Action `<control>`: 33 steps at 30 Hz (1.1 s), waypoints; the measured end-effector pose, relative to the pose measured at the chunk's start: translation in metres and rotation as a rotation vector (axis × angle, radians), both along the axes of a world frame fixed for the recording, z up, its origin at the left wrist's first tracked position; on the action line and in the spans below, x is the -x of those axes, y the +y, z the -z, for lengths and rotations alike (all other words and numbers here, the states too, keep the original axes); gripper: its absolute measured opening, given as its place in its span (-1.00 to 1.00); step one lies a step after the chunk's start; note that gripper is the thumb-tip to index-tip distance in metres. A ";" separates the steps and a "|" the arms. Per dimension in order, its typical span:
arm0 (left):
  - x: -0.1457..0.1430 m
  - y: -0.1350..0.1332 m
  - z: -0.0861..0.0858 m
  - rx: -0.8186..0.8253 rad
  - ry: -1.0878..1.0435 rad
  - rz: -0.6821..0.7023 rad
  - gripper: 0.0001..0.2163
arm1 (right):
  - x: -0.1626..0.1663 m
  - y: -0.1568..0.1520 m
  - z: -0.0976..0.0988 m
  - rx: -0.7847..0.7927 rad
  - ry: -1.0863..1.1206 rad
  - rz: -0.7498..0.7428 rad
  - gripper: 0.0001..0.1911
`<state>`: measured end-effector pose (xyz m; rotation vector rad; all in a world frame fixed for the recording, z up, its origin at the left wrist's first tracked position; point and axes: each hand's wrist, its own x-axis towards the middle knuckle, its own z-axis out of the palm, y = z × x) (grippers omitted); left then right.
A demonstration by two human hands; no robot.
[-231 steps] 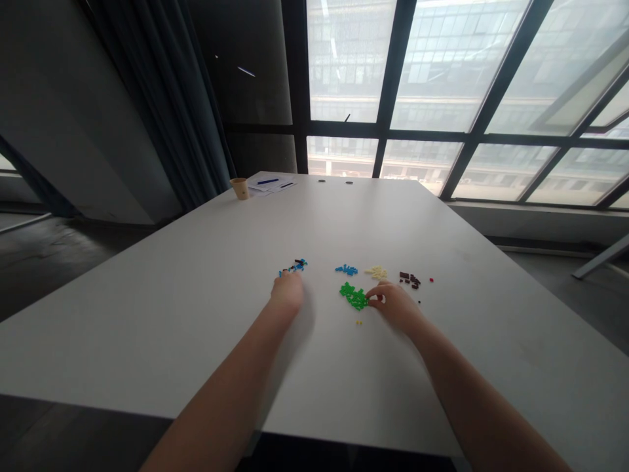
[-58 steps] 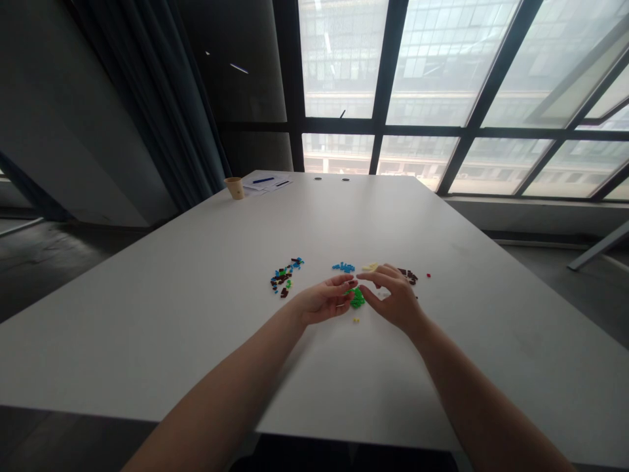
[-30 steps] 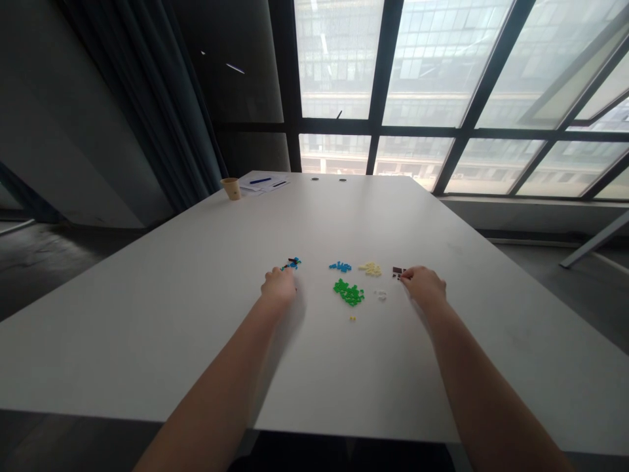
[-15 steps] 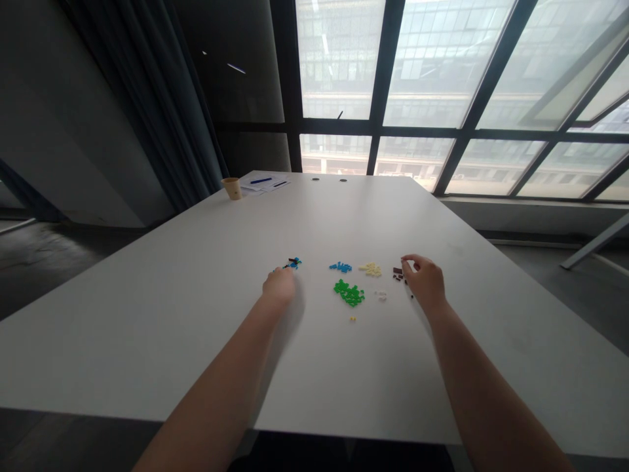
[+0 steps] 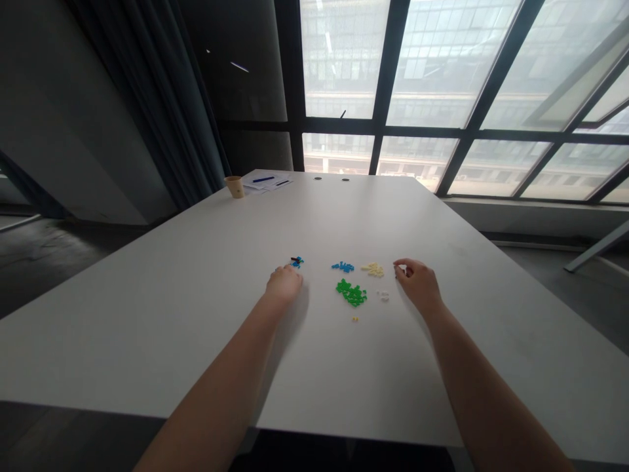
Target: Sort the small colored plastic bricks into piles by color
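Note:
My left hand (image 5: pixel 284 284) rests low over the table, fingers curled together. Just beyond its fingertips lies a small cluster of blue, green and dark toy bricks (image 5: pixel 297 261); whatever is under the fingers is hidden. On the right, my right hand (image 5: pixel 417 282) is closed in a pinch, thumb and forefinger together above some tiny dark brown bricks (image 5: pixel 396 274) that the hand mostly covers. Between the hands are small piles of blue bricks (image 5: pixel 343 267), cream bricks (image 5: pixel 373 269) and green bricks (image 5: pixel 352 293). A few clear pieces (image 5: pixel 384 296) and tiny yellow pieces (image 5: pixel 354 319) lie nearer me.
The white table (image 5: pixel 206 288) reaches towards large windows (image 5: pixel 339 65). At its far left corner stand a paper cup (image 5: pixel 235 187) and papers (image 5: pixel 255 189) with a blue pen (image 5: pixel 263 179). A dark curtain (image 5: pixel 162 105) hangs at the left.
My right hand has shifted left and now covers the brown bricks that showed beside it. My left hand has moved slightly right. The view has shifted a little.

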<state>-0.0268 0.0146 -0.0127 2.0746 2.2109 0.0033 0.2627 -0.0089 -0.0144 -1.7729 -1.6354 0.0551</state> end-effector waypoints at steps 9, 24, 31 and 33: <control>-0.016 -0.004 -0.006 -0.090 -0.259 0.199 -0.77 | 0.011 -0.005 -0.003 -0.028 0.025 -0.078 -0.77; -0.046 -0.037 -0.024 -0.169 -0.950 0.651 -0.89 | 0.063 -0.032 -0.011 -0.188 0.092 -0.591 -0.87; -0.046 -0.038 -0.025 -0.199 -0.894 0.744 -0.88 | 0.063 -0.032 -0.010 -0.233 0.077 -0.588 -0.93; -0.046 -0.039 -0.026 -0.207 -0.874 0.762 -0.88 | 0.064 -0.032 -0.010 -0.243 0.073 -0.589 -0.94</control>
